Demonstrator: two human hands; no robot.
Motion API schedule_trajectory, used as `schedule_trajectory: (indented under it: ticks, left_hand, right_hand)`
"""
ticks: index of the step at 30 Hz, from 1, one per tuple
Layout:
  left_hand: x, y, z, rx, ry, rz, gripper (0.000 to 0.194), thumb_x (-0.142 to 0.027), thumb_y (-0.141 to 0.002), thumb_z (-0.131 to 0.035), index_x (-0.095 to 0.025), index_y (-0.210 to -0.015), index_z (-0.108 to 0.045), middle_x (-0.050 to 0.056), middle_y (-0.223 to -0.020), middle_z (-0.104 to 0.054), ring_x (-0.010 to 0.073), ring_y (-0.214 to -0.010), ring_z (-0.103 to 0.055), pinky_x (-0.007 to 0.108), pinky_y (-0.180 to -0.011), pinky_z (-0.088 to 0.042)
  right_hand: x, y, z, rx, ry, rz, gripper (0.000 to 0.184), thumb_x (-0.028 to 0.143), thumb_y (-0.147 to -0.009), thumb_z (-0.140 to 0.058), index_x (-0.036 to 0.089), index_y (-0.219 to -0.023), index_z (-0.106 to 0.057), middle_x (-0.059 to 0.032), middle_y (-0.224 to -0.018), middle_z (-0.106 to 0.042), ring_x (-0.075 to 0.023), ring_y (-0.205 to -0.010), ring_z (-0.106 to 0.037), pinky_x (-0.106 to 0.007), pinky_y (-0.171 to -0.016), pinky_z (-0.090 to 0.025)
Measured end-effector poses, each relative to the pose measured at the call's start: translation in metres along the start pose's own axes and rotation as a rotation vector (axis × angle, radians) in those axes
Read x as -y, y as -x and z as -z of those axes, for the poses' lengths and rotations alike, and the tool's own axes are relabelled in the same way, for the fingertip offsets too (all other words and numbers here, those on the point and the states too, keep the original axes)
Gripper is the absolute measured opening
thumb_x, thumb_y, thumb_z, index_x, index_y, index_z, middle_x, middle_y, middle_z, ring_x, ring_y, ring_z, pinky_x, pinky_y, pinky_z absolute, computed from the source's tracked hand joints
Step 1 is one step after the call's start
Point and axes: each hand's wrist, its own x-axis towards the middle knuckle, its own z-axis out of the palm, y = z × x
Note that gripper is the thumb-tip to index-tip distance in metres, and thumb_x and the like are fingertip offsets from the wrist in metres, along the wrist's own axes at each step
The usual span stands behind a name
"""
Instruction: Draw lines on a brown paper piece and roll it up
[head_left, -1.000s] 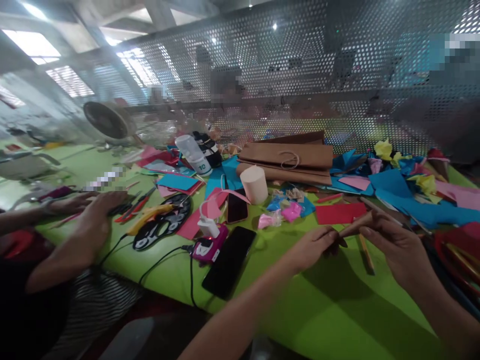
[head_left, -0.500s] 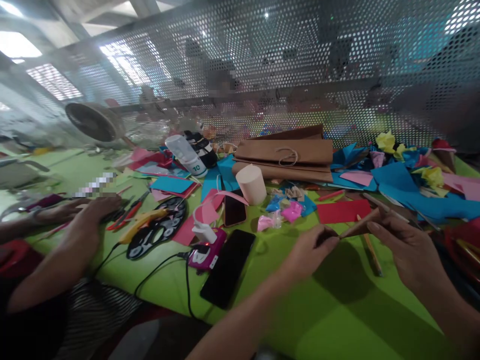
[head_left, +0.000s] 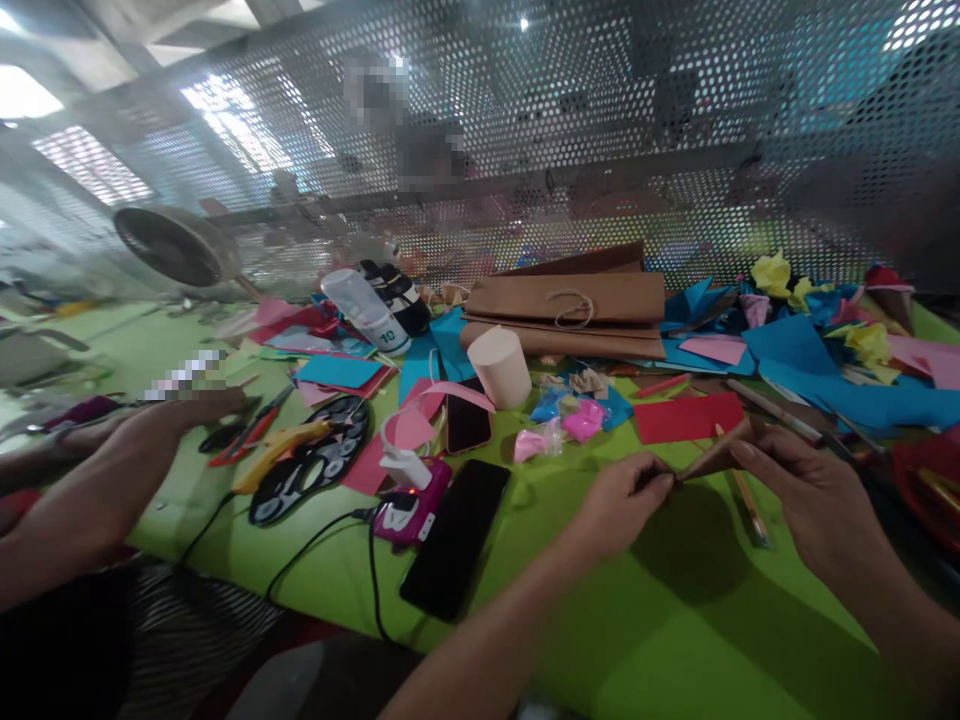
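Note:
A thin brown paper cone [head_left: 709, 459] hangs just above the green table [head_left: 675, 620], held between both my hands. My left hand [head_left: 622, 500] pinches its pointed tip, fingers closed. My right hand [head_left: 806, 500] grips the wide end, thumb on top and fingers curled under. A pencil [head_left: 746, 495] lies on the table below the cone. A red paper sheet [head_left: 686, 418] lies just behind my hands.
Two phones [head_left: 457, 535] [head_left: 467, 420], a magenta charger with cables [head_left: 409, 505], a beige roll [head_left: 501, 367], brown paper bags [head_left: 570, 305] and blue paper scraps [head_left: 825, 380] crowd the table. Another person's arms [head_left: 105, 480] reach over scissors [head_left: 247, 435] at left. A perforated metal screen [head_left: 570, 130] stands behind.
My hands and the cone have stayed almost still. The view has shifted slightly. The other person's hands have moved a little to the left.

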Motion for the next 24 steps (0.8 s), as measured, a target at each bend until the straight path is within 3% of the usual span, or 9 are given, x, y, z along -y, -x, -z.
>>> schedule_trajectory:
  ticks: [3,6,11,16,24]
  left_hand:
    - [0.001,0.000,0.000,-0.001,-0.041,-0.004,0.014,-0.025,-0.093,-0.054,-0.019,-0.084,-0.062,0.001,-0.081,-0.063,0.0167,-0.079,-0.056,0.026,-0.071,-0.040]
    - [0.003,-0.001,0.001,0.013,-0.089,-0.008,0.014,-0.024,-0.093,-0.054,-0.020,-0.084,-0.063,0.002,-0.083,-0.066,0.0176,-0.081,-0.058,0.027,-0.072,-0.041]
    - [0.003,-0.002,0.003,-0.029,-0.057,-0.001,0.029,-0.040,-0.101,-0.048,-0.019,-0.090,-0.065,0.003,-0.088,-0.066,0.0182,-0.085,-0.059,0.028,-0.074,-0.042]
    - [0.002,-0.003,0.002,0.010,0.053,-0.004,0.017,-0.034,-0.095,-0.060,-0.018,-0.092,-0.066,0.003,-0.089,-0.066,0.0171,-0.084,-0.058,0.027,-0.074,-0.043]
    - [-0.001,0.000,0.003,0.032,0.059,0.010,0.017,-0.034,-0.092,-0.063,-0.018,-0.090,-0.069,0.004,-0.086,-0.068,0.0178,-0.082,-0.060,0.028,-0.073,-0.043]
  right_hand:
    - [-0.002,0.000,0.001,0.059,-0.061,-0.055,0.029,0.056,-0.084,-0.075,0.028,-0.081,-0.082,-0.0027,-0.098,-0.075,-0.0275,-0.107,-0.065,-0.042,-0.104,-0.046]
    - [-0.003,0.000,0.002,0.026,-0.039,-0.049,0.027,0.055,-0.084,-0.076,0.029,-0.081,-0.083,-0.0026,-0.102,-0.076,-0.0284,-0.110,-0.065,-0.040,-0.104,-0.046]
    - [-0.003,0.000,0.001,0.046,0.005,0.018,0.024,0.052,-0.088,-0.073,0.032,-0.082,-0.084,-0.0015,-0.108,-0.076,-0.0271,-0.111,-0.066,-0.037,-0.106,-0.045]
    - [-0.008,0.000,0.000,0.058,-0.014,0.004,0.025,0.053,-0.087,-0.073,0.031,-0.084,-0.083,-0.0025,-0.111,-0.075,-0.0279,-0.112,-0.065,-0.035,-0.097,-0.050]
    - [-0.011,-0.001,0.000,0.080,-0.038,0.031,0.026,0.054,-0.088,-0.072,0.032,-0.084,-0.084,-0.0042,-0.114,-0.075,-0.0285,-0.115,-0.064,-0.036,-0.097,-0.051]
